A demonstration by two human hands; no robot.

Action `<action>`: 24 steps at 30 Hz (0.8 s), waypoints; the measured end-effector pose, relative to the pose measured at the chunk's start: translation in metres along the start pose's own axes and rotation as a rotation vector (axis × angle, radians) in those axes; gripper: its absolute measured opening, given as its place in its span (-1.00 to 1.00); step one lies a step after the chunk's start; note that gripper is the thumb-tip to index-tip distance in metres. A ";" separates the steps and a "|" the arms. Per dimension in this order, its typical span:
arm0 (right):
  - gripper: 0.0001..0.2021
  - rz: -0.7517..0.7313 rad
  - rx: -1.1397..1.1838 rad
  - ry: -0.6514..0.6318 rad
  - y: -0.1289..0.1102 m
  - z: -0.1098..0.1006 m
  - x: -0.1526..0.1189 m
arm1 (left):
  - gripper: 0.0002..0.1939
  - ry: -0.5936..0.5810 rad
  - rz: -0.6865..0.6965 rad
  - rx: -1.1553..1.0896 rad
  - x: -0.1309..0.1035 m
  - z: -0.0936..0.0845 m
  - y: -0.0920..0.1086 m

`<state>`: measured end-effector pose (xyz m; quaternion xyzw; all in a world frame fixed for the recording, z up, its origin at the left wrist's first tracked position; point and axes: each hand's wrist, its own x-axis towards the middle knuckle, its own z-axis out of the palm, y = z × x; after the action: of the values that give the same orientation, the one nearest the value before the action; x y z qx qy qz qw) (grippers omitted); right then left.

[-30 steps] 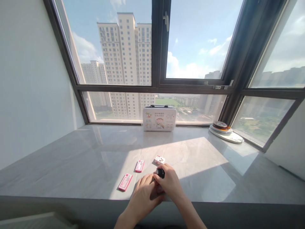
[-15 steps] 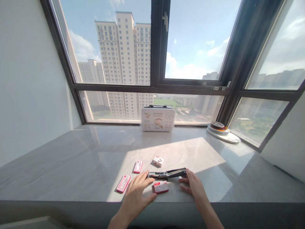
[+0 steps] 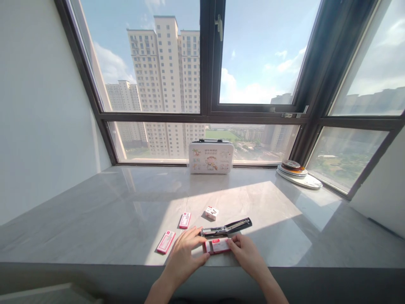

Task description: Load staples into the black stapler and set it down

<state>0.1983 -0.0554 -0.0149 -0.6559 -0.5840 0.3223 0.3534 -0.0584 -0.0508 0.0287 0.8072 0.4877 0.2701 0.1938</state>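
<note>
A black stapler lies opened out on the grey ledge, its metal inside showing and its right arm tilted up. Just in front of it is a red-and-white staple box, with a dark gap near its left end. Around that left end are the thumb and a finger of my left hand, while its index fingertip reaches the stapler's left end. My right hand pinches the box's right end between thumb and fingers. Whatever is inside the box is hidden.
Two flat red-and-white boxes, a nearer one and a farther one, lie left of the stapler. Behind it sits a small white box. A white case stands against the window, and stacked plates fill the right corner.
My right hand has left the stapler's right end and come down to the staple box. The box now reaches farther right and shows a gap near its left end.
</note>
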 end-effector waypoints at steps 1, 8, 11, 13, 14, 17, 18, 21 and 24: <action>-0.64 0.002 -0.001 0.008 0.002 -0.004 -0.001 | -0.72 0.006 0.003 0.005 -0.001 0.000 0.000; -0.71 -0.134 -0.100 0.116 -0.034 -0.011 -0.006 | -0.70 0.005 0.029 0.057 -0.003 0.002 -0.001; -0.66 -0.147 0.040 -0.029 -0.060 0.007 0.000 | -0.69 0.000 0.053 0.076 -0.002 0.003 -0.002; -0.62 -0.095 0.178 -0.131 -0.068 0.022 0.006 | -0.70 -0.003 0.067 0.072 -0.002 0.002 -0.002; -0.62 -0.059 0.248 -0.151 -0.069 0.029 0.009 | -0.72 -0.005 0.071 0.069 -0.002 0.002 -0.002; -0.66 0.007 0.410 -0.109 -0.068 0.046 0.015 | -0.74 -0.012 0.069 0.070 -0.001 0.000 -0.001; -0.67 0.001 0.428 -0.087 -0.069 0.050 0.016 | -0.71 -0.012 0.063 0.073 -0.001 0.000 0.000; -0.74 -0.059 0.350 -0.053 -0.075 0.055 0.016 | -0.59 -0.008 0.045 0.082 -0.001 0.000 0.002; -0.79 -0.133 0.208 -0.039 -0.087 0.050 0.014 | -0.55 0.010 0.035 0.078 -0.002 0.000 0.002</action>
<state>0.1113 -0.0311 0.0308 -0.5689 -0.5965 0.3697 0.4288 -0.0575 -0.0534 0.0297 0.8212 0.4846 0.2586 0.1550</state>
